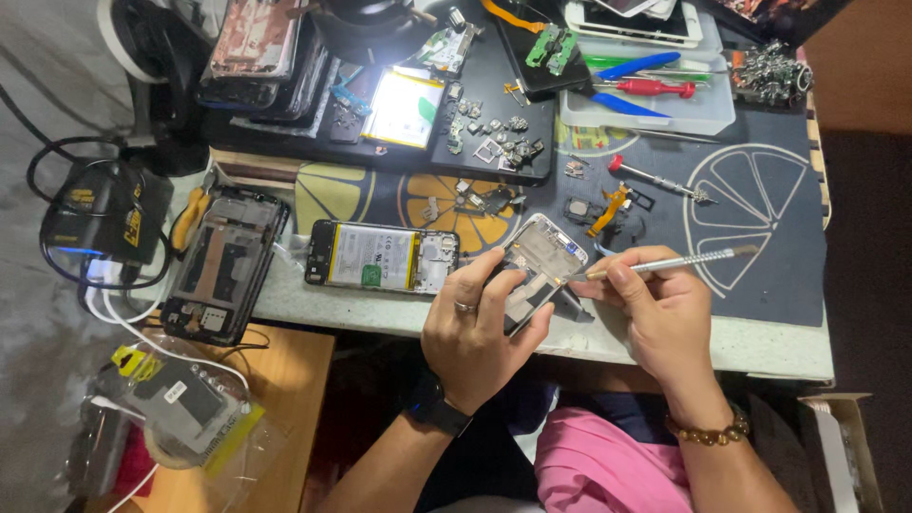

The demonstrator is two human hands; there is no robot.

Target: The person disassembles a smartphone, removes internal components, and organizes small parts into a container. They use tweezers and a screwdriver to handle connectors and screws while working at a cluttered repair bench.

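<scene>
While the head view looks straight down on a cluttered bench, the left hand (478,328) sits at lower centre of the frame, fingers wrapped around an opened phone frame (538,268) that it holds tilted above the bench edge. Just to the right, the right hand (658,313) pinches a thin metal tool (671,263) like a pen, its fine end touching the frame's right side and its far end pointing toward the right of the frame. Both hands are closed on what they hold.

Left of the held frame, a second opened phone with its battery showing (382,256) lies flat on the bench. Further left, a dark phone chassis (224,264) rests at the bench corner.

At upper right, a clear shallow tray (714,114) holds a red-handled screwdriver (655,87) and blue pry tools (638,66). At upper centre, a black tray (489,85) carries small loose metal parts (494,133) and a flat battery (406,107). A dark work mat with citrus-slice prints (779,247) covers the right part of the bench. At lower left, a clear plastic bag (185,408) with a flat part inside lies on a wooden surface.
</scene>
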